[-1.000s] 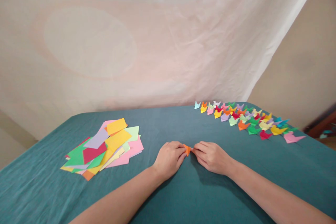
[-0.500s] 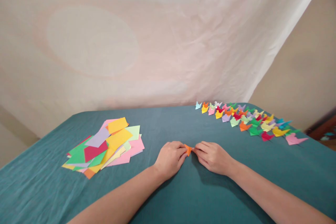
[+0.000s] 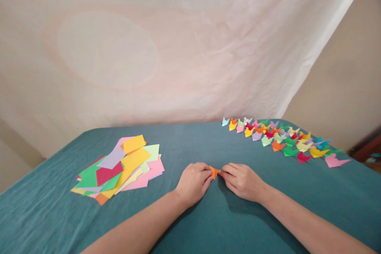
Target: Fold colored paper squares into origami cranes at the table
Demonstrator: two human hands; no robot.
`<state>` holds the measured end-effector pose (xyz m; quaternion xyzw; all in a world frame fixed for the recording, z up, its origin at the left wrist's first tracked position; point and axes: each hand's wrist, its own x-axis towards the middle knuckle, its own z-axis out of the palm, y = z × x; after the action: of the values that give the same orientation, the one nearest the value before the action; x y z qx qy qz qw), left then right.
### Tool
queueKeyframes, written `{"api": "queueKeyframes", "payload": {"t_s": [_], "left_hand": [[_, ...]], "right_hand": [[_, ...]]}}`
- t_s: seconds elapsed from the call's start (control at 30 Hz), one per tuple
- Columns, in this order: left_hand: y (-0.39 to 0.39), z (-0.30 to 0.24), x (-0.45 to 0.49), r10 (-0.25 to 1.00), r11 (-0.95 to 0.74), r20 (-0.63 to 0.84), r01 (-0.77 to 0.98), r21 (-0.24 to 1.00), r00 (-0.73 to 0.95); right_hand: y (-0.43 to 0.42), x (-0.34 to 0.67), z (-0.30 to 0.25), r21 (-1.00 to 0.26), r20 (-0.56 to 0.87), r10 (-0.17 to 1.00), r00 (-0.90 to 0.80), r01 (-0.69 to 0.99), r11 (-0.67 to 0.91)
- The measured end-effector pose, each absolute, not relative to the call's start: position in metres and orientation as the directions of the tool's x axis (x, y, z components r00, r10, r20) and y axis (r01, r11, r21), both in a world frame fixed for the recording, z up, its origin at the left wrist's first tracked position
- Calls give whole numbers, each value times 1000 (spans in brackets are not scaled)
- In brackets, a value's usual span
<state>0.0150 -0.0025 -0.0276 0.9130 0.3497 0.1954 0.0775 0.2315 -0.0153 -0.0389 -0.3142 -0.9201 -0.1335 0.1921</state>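
Note:
A small folded piece of orange paper (image 3: 214,173) is held between my two hands, low over the middle of the table. Its left side is pinched in the fingers of my left hand (image 3: 194,182), which cover part of it. My right hand (image 3: 242,181) has its fingertips closed on the right tip of the same paper. Pointed corners show at the top and bottom of the fold; the finer creases are too small to make out.
To the left lies a loose pile of coloured paper sheets (image 3: 111,168). Several rows of small folded paper birds (image 3: 278,145) stand at the back right. A blue-green cloth covers the table (image 3: 184,143), and a pale sheet (image 3: 178,47) hangs behind it.
The whole view has shifted slightly, so everything sits a little lower. Both hands keep their hold on the orange paper, with hardly any visible movement.

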Motion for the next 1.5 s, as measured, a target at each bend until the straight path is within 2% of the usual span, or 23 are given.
{"api": "queueKeyframes", "payload": {"t_s": [0.77, 1.3, 1.5], "left_hand": [[-3, -28, 15, 672, -740, 311, 607, 291, 672], [-2, -28, 15, 667, -745, 311, 595, 301, 677], [-1, -27, 15, 659, -752, 329, 583, 309, 676]], "right_hand": [[-16, 230, -36, 130, 448, 518, -729, 626, 769], [-16, 228, -33, 92, 387, 564, -729, 639, 763], [-16, 227, -35, 105, 412, 519, -749, 605, 790]]}}
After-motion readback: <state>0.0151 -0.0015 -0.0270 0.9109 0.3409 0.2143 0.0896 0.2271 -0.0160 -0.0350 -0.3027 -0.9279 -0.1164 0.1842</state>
